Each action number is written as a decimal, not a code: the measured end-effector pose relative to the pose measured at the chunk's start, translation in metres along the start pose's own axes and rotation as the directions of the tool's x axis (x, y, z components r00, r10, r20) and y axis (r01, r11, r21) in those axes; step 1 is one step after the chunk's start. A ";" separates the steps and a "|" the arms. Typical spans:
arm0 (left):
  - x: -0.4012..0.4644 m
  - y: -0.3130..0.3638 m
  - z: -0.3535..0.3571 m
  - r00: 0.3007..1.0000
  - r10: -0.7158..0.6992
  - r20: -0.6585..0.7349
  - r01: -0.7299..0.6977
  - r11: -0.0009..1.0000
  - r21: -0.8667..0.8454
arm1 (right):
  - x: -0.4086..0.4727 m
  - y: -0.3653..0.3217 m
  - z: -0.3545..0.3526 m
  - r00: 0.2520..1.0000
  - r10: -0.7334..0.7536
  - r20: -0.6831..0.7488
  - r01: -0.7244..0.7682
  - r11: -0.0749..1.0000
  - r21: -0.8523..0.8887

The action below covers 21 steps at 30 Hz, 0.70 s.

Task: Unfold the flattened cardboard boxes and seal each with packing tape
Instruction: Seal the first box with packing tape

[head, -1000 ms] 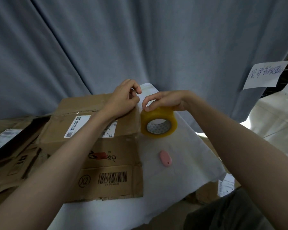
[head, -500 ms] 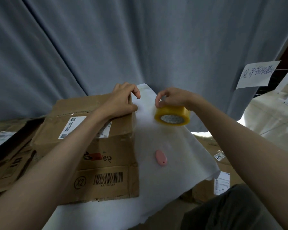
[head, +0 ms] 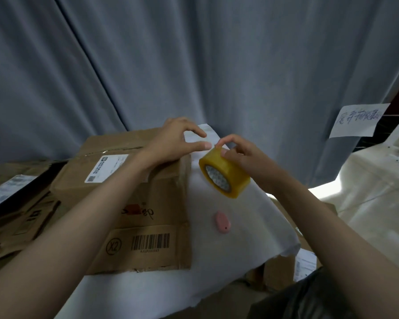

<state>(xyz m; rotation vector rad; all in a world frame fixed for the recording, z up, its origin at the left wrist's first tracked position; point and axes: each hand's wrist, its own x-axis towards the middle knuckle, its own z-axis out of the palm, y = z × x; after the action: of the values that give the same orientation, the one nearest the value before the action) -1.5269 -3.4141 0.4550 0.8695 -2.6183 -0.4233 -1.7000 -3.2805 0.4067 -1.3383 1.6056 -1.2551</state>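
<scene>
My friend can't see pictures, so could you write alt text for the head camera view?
The right hand holds a yellow tape roll above a white cloth, while the left hand reaches toward it over a cardboard box. A small pink object lies on the cloth.

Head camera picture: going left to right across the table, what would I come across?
Flattened cardboard pile → cardboard box with a shipping label → left hand → pink object → yellow tape roll → right hand → handwritten paper note.
</scene>
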 end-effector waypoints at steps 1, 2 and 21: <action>-0.002 0.007 0.000 0.999 0.006 -0.047 -0.007 1.000 -0.028 | -0.002 -0.001 0.003 1.000 -0.017 -0.020 0.017 1.000 -0.003; -0.003 0.013 0.001 0.997 0.012 -0.070 -0.015 0.999 -0.042 | -0.004 -0.003 0.005 0.999 -0.031 -0.041 0.031 1.000 0.002; -0.012 0.051 0.008 0.986 -0.074 -0.147 0.086 0.993 0.080 | -0.030 -0.013 0.017 0.987 0.061 -0.149 -0.041 0.990 0.135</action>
<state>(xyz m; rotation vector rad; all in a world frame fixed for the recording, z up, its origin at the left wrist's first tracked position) -1.5479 -3.3660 0.4648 0.9975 -2.4916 -0.2588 -1.6734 -3.2552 0.4122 -1.1363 1.6196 -1.4350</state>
